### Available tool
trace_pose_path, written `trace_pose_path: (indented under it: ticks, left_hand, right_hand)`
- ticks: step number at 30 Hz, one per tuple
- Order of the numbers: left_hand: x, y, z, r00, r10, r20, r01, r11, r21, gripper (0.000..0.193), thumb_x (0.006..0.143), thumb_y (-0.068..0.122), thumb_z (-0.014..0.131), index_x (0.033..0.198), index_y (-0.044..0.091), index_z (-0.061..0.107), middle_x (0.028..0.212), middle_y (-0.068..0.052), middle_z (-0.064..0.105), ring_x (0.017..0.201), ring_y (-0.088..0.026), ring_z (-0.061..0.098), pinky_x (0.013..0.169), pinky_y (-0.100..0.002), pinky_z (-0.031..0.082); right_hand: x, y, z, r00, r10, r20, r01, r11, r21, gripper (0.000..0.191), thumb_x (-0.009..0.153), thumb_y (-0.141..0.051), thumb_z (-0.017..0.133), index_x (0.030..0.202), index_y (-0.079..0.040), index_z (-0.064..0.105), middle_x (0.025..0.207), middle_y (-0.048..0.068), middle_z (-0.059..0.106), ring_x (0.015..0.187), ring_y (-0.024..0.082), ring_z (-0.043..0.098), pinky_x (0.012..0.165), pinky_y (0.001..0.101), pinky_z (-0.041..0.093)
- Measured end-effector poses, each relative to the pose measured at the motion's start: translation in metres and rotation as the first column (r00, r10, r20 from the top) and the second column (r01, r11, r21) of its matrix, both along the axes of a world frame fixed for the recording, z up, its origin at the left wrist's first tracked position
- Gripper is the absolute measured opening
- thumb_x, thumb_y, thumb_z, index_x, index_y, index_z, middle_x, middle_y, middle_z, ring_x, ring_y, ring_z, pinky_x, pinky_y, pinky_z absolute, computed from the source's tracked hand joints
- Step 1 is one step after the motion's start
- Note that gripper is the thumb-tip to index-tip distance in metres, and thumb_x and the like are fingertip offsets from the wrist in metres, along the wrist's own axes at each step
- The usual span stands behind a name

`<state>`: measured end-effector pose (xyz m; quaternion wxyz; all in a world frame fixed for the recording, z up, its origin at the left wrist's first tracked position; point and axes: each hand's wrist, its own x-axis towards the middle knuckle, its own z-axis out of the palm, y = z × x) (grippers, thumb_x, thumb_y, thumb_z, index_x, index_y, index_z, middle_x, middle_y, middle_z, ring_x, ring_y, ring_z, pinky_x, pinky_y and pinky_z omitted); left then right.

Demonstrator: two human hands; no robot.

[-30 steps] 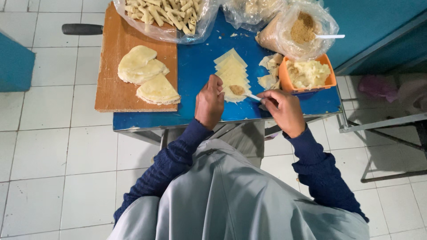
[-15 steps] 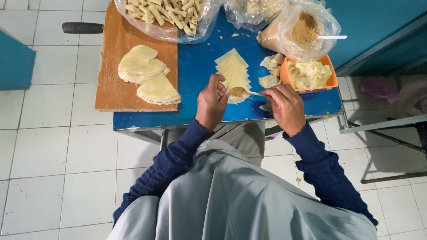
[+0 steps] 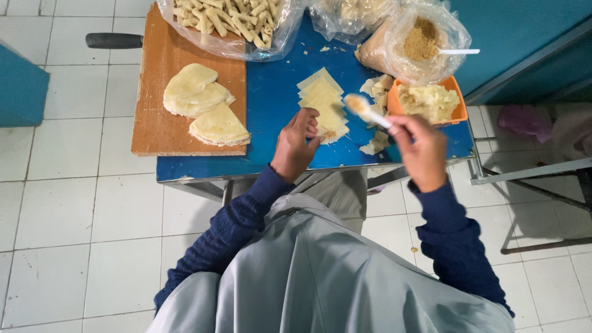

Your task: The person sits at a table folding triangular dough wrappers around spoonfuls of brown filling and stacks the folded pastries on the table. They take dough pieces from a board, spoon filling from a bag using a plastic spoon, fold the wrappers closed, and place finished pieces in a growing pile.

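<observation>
A white plastic spoon, its bowl smeared with brownish filling, is held raised and tilted in the right hand, the bowl pointing up and away from the knuckles. Just beyond the left hand, whose fingertips press on the nearest edge, pale yellow square pastry sheets lie flat in an overlapping row.

You see a bright blue table top under pale yellow wrapper squares. At far left lies a brown wooden board. Right sits an orange bowl of cream filling. Your sleeves are navy, the spoon white.
</observation>
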<state>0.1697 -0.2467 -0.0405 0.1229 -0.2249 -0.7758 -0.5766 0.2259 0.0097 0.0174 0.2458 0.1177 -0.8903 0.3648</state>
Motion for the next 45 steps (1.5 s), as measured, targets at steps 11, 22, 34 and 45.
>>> trace_pose_path:
  ticks: [11, 22, 34, 45]
  left_hand:
    - [0.000, -0.008, 0.005, 0.996, -0.041, -0.084, 0.024, 0.981, -0.194, 0.041, 0.080, -0.005, 0.074, 0.116, 0.004, 0.056, 0.107, -0.014, 0.063, 0.096, -0.031, 0.066, 0.081, -0.041, 0.053]
    - [-0.012, -0.003, -0.005, 0.997, 0.003, -0.076, -0.007, 0.999, -0.049, 0.027, 0.085, -0.006, 0.069, 0.109, 0.002, 0.058, 0.096, -0.016, 0.066, 0.085, -0.030, 0.070, 0.073, -0.037, 0.056]
    - [-0.017, -0.006, 0.001, 0.998, -0.028, -0.053, 0.026, 0.999, -0.045, 0.021, 0.083, -0.007, 0.069, 0.099, 0.001, 0.060, 0.093, -0.015, 0.066, 0.082, -0.028, 0.071, 0.071, -0.035, 0.056]
    - [-0.015, -0.006, -0.001, 0.998, -0.014, -0.066, 0.011, 0.999, -0.051, 0.019, 0.084, -0.007, 0.067, 0.100, 0.000, 0.062, 0.097, -0.016, 0.066, 0.084, -0.029, 0.070, 0.072, -0.038, 0.056]
  right_hand:
    - [-0.075, 0.060, 0.023, 0.904, -0.229, -0.360, 0.307, 0.935, 0.177, 0.025, 0.097, 0.003, 0.072, 0.122, 0.003, 0.071, 0.121, 0.019, 0.069, 0.108, 0.026, 0.068, 0.093, 0.0379, 0.056]
    - [0.026, -0.074, -0.033, 0.989, -0.004, -0.150, 0.033, 0.981, 0.193, 0.025, 0.091, 0.002, 0.068, 0.112, -0.010, 0.074, 0.100, 0.009, 0.063, 0.098, 0.032, 0.060, 0.086, 0.0422, 0.046]
    - [0.007, -0.080, -0.046, 0.980, -0.071, -0.185, 0.107, 0.976, 0.190, 0.030, 0.094, -0.005, 0.073, 0.123, -0.008, 0.071, 0.109, 0.011, 0.065, 0.105, 0.032, 0.060, 0.092, 0.0432, 0.046]
    - [-0.003, -0.073, -0.038, 0.984, -0.095, -0.153, 0.119, 0.980, 0.158, 0.024, 0.095, -0.003, 0.073, 0.118, -0.006, 0.071, 0.101, 0.012, 0.064, 0.097, 0.034, 0.060, 0.083, 0.0440, 0.048]
